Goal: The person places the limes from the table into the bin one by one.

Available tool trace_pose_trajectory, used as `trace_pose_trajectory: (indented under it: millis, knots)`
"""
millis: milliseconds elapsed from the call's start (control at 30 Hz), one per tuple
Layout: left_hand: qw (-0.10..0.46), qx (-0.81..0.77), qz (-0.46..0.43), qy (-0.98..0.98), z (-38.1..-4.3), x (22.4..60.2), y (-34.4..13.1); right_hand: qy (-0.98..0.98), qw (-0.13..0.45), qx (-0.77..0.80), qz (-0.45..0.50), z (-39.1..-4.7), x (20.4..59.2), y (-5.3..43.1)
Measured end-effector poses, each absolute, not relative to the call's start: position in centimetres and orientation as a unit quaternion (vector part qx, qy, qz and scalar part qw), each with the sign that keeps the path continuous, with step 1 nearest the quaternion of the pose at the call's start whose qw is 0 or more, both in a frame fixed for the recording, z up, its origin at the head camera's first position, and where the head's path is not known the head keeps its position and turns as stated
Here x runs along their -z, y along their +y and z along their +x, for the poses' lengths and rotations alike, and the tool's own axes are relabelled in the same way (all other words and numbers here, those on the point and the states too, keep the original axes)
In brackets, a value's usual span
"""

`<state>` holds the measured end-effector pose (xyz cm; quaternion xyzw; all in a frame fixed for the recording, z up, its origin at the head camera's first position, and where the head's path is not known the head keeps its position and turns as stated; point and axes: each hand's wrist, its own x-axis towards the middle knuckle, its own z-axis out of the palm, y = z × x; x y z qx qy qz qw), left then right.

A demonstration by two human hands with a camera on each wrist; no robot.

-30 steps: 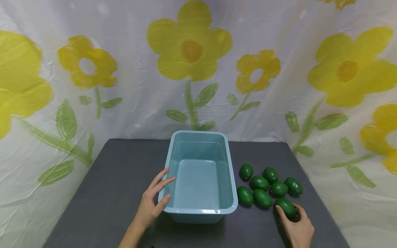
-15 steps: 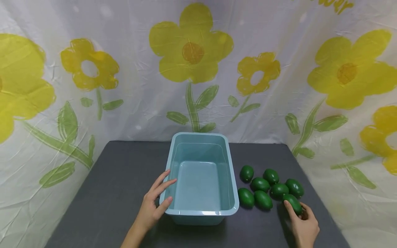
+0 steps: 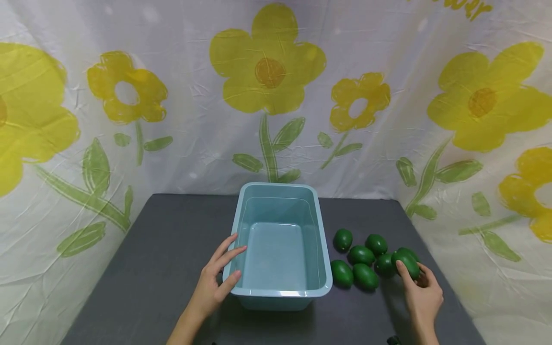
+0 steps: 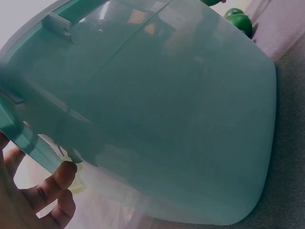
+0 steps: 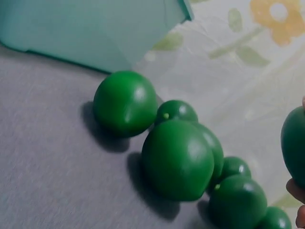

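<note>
A light blue plastic basin stands upright in the middle of the dark table. My left hand holds its near left rim, thumb and two fingers over the edge; in the left wrist view two other fingers bend outside, below the rim. On the right, my right hand grips a glossy green lime between thumb and fingers, raised above the others. The right wrist view shows part of that lime at its right edge. Several more limes lie in a cluster by the basin's right side.
The dark grey tabletop surrounds the basin. A white cloth printed with yellow flowers hangs behind the table and along both sides. A small black object shows at the bottom edge near the right forearm.
My right hand has lifted its lime off the table and moved slightly right and up in view, so the lime now partly covers another. My left hand stays on the basin rim.
</note>
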<state>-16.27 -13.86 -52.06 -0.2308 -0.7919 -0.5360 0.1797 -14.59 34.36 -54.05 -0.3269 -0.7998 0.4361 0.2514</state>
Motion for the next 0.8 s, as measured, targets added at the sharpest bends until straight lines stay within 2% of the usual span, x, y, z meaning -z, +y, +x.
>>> trace_pose_trajectory:
  millis: [467,800]
  knots:
    - [0.176,0.537,-0.23,-0.792,-16.1,52.0,-13.9,-0.789,0.295,-0.462,-0.277,-16.5,52.6,32.4]
    - [0.183,0.536,-0.237,-0.789,-16.0,51.9,-13.8,-0.805,0.288,-0.459,-0.24,-17.4,51.5,30.7]
